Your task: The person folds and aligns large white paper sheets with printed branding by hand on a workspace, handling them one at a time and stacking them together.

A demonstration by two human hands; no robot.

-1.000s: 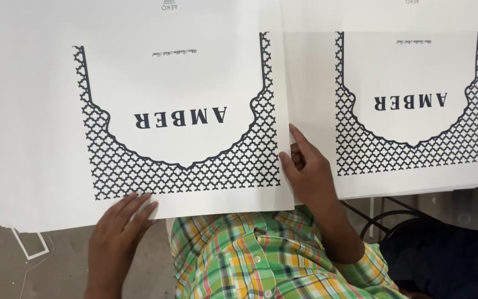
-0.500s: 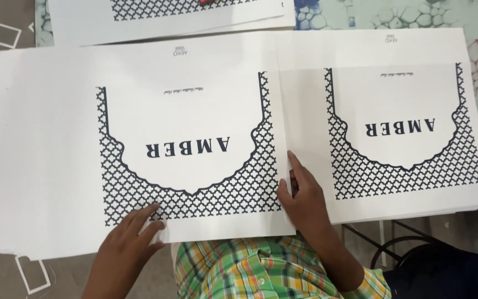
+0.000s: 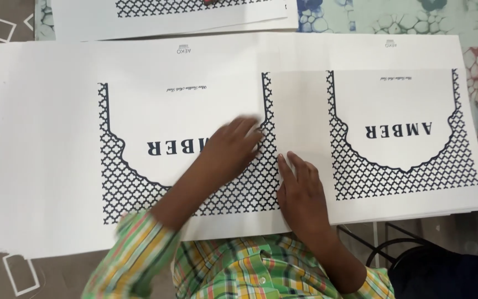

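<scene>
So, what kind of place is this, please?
Probably a small printing or paper-packaging workshop. Thick stacks of large white printed sheets with black lattice borders cover the worktable, another stack lies beyond, and the left hand and right hand press flat on the top sheet.

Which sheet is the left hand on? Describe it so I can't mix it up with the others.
Start from the wide white stack filling the left of the table. Its top sheet carries a black lattice border around a white arched panel, and the left hand lies flat on it. Unlike the matching sheet to the right, it overlaps that one's edge, under the right hand.
</scene>
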